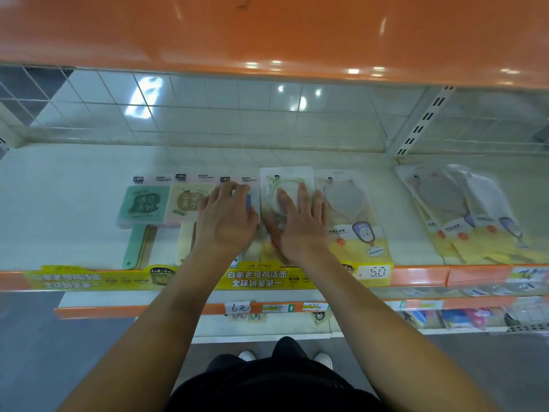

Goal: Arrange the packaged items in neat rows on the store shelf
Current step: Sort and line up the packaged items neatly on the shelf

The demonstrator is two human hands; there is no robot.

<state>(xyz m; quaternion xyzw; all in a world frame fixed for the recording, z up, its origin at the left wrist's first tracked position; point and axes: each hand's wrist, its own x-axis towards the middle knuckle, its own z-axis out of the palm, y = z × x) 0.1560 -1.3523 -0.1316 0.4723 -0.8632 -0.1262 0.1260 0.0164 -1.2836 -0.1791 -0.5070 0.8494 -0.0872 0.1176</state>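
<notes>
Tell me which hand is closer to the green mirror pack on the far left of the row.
Left. The left hand rests two packs to the right of the green mirror pack; the right hand lies flat on a pack further right still.

We are seeing a white shelf (74, 203) carrying flat packaged mirrors (350, 209) in a row, with a possibly overlapping pile (463, 209) lying further right.
</notes>
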